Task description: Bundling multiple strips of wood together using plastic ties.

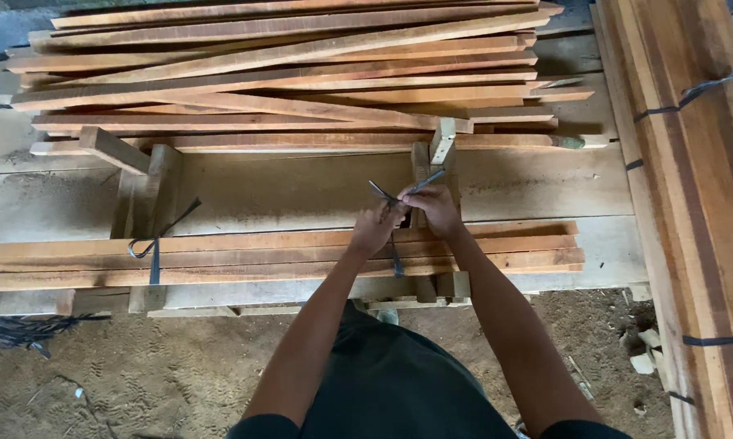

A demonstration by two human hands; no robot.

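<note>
A bundle of long thin wooden slats (220, 256) lies across the near edge of a rough plank bench (301, 191). A dark plastic strap (396, 262) wraps the bundle near its right part. My left hand (375, 229) and my right hand (435, 210) meet over that strap, each pinching one of its two loose ends (383, 193), which stick up and apart. A second dark strap (153, 248) is tied round the bundle at the left, its ends loose.
A loose pile of similar slats (285, 73) covers the far half of the bench. Small upright wooden blocks (442, 142) stand behind the bundle. Strapped stacks of boards (691, 162) run along the right. Sandy floor with wood scraps (647, 349) lies below.
</note>
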